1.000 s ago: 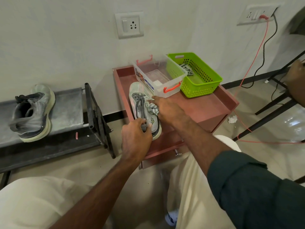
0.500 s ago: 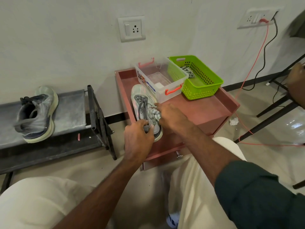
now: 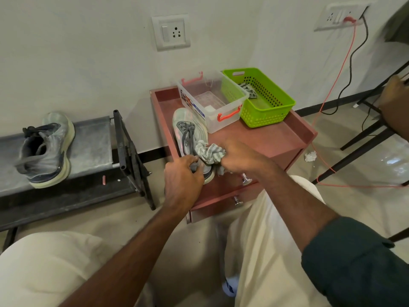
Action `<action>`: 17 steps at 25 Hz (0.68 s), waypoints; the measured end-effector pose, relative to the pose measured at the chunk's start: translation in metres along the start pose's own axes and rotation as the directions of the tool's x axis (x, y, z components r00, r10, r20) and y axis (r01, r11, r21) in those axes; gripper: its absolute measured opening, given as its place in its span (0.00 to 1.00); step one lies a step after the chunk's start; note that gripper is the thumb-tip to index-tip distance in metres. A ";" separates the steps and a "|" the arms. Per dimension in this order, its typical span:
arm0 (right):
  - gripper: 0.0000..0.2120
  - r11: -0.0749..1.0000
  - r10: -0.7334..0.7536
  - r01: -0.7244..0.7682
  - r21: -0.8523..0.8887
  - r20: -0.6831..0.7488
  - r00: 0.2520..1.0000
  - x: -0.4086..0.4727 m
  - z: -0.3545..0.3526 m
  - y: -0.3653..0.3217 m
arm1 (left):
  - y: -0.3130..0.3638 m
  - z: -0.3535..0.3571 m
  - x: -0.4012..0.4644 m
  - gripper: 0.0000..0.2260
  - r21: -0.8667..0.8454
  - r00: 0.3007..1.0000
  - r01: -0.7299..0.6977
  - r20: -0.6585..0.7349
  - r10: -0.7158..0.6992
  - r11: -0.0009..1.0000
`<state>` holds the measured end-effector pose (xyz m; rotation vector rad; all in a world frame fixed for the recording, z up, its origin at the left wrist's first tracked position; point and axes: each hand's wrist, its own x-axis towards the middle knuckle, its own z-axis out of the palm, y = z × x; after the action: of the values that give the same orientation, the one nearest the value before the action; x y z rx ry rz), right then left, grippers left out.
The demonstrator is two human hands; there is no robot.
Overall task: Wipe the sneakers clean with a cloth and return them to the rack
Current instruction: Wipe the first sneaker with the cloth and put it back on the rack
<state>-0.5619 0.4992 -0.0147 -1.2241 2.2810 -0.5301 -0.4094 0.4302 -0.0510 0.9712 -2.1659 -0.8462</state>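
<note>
A pale grey-green sneaker lies on the red cabinet top, toe toward the wall. My left hand grips its heel end, covering the back of the shoe. My right hand holds a bunched grey-and-white striped cloth against the shoe's right side, near the laces. The matching sneaker sits upright on the grey shoe rack at the left.
A clear plastic box with red handles and a green basket holding another cloth stand at the cabinet's back. An orange cable runs from the wall socket across the floor. Another person's hand shows at the right edge.
My right hand has drawn the cloth back along the sneaker's side toward the heel, so more of the bunched cloth now shows. My left hand stays on the heel.
</note>
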 end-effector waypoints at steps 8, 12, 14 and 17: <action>0.17 0.989 -0.008 -0.018 -0.146 -0.176 0.984 0.032 0.004 -0.005 | 0.003 -0.003 -0.019 0.04 0.026 0.995 -0.052 0.082 0.050 0.998; 0.08 0.996 0.001 0.014 -0.087 0.169 0.986 -0.009 -0.015 0.004 | 0.006 -0.002 -0.017 0.04 0.065 0.994 -0.067 0.086 0.062 0.996; 0.11 0.999 0.019 -0.027 0.043 0.167 0.986 -0.013 -0.030 0.014 | 0.005 -0.001 -0.019 0.05 0.059 0.994 -0.079 0.080 0.074 0.995; 0.08 0.971 0.094 -0.021 0.237 -0.303 0.948 0.012 -0.032 0.023 | 0.000 -0.001 -0.020 0.07 0.056 0.995 -0.070 0.070 0.067 0.996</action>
<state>-0.6015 0.5040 -0.0042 -1.0125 2.4164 -0.9999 -0.3980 0.4455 -0.0554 0.9026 -2.2799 -0.7985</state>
